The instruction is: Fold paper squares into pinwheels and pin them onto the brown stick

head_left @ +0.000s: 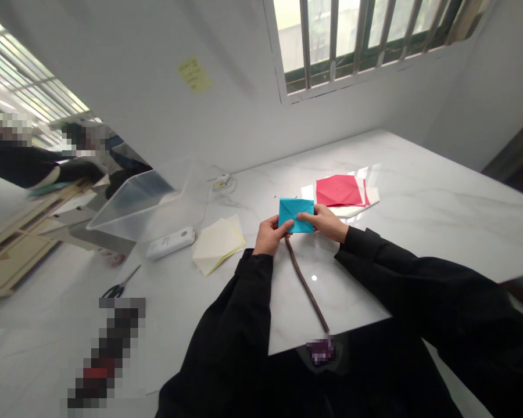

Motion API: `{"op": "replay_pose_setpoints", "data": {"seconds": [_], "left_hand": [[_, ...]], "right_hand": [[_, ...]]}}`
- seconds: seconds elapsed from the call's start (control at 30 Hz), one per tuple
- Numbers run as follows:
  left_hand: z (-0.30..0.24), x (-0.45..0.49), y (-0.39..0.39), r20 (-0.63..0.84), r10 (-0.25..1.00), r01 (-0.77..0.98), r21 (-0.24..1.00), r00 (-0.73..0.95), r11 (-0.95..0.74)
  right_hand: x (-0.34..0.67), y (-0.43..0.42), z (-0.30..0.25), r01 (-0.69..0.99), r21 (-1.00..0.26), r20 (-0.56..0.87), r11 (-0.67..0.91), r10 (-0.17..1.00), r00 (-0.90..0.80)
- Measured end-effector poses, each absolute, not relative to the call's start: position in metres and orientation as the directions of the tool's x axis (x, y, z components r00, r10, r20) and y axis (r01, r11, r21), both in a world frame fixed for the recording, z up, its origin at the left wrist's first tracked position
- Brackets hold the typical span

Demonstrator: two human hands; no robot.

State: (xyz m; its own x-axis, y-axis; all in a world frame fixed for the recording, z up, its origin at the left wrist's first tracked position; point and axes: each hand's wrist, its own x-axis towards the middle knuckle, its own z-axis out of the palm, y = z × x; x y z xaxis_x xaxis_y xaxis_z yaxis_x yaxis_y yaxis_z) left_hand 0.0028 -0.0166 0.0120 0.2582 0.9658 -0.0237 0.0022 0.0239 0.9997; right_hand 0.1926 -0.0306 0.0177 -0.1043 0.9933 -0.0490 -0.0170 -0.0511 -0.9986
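A folded blue paper [295,212] is held just above the white marble table [418,232], between both hands. My left hand [269,234] pinches its lower left edge, thumb on top. My right hand [325,222] grips its right side, with the thumb pressed across the front of the paper. Both arms wear black sleeves. A thin dark stick [307,285] lies on the table below the hands, running toward me.
Red folded paper [339,190] on white sheets lies beyond the hands. Pale yellow sheets [218,242], a white power strip [171,242], scissors [121,284] and a clear plastic bin [143,203] sit to the left. A barred window [353,35] is behind. Another person is at far left.
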Motion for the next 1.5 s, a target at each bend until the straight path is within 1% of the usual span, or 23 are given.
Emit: {"op": "replay_pose_setpoints", "data": {"seconds": [0.37, 0.7, 0.9, 1.1, 1.33, 1.5], "left_hand": [[0.014, 0.006, -0.018, -0.02, 0.97, -0.006, 1.0, 0.242, 0.022], [0.015, 0.008, -0.017, 0.001, 0.971, -0.01, 1.0, 0.237, 0.002], [0.013, 0.008, -0.017, 0.003, 0.97, 0.015, 1.0, 0.242, -0.007], [0.01, 0.01, -0.017, 0.008, 0.972, 0.011, 1.0, 0.236, -0.01], [0.012, 0.013, -0.019, 0.067, 0.977, 0.019, 0.997, 0.201, -0.072], [0.019, 0.015, -0.026, 0.1, 0.976, 0.051, 0.992, 0.196, -0.112]], "right_hand": [[0.193, -0.035, 0.023, -0.004, -0.999, -0.041, -0.042, 0.994, -0.102], [0.194, -0.032, 0.02, 0.031, -0.999, -0.01, -0.008, 0.996, -0.089], [0.195, -0.033, 0.02, 0.067, -0.997, 0.017, 0.024, 0.994, -0.109], [0.197, -0.031, 0.017, 0.082, -0.997, -0.002, 0.008, 0.993, -0.118], [0.197, -0.031, 0.016, 0.094, -0.995, 0.02, 0.033, 0.991, -0.131], [0.195, -0.032, 0.016, 0.071, -0.997, 0.023, 0.034, 0.988, -0.15]]}}
